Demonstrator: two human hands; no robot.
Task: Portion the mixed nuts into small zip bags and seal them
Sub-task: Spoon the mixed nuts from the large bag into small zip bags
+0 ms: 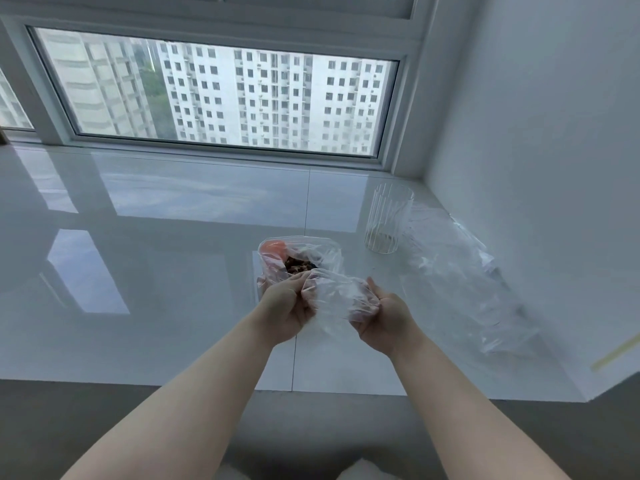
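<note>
A small clear zip bag [341, 294] hangs crumpled between my two hands above the white sill. My left hand [285, 306] grips its left edge with curled fingers. My right hand [382, 315] holds its right side, thumb pointing up. Just behind the hands stands a larger clear bag [308, 249], its mouth open, with dark mixed nuts [299, 265] inside and something orange-red [273, 251] at its back left. Whether the small bag holds any nuts I cannot tell.
A ribbed clear glass [388, 218] stands at the right rear of the glossy white sill [156, 237]. Several clear bags [460, 282] lie in a loose pile along the right wall. A window runs along the back; the sill's front edge is near my forearms.
</note>
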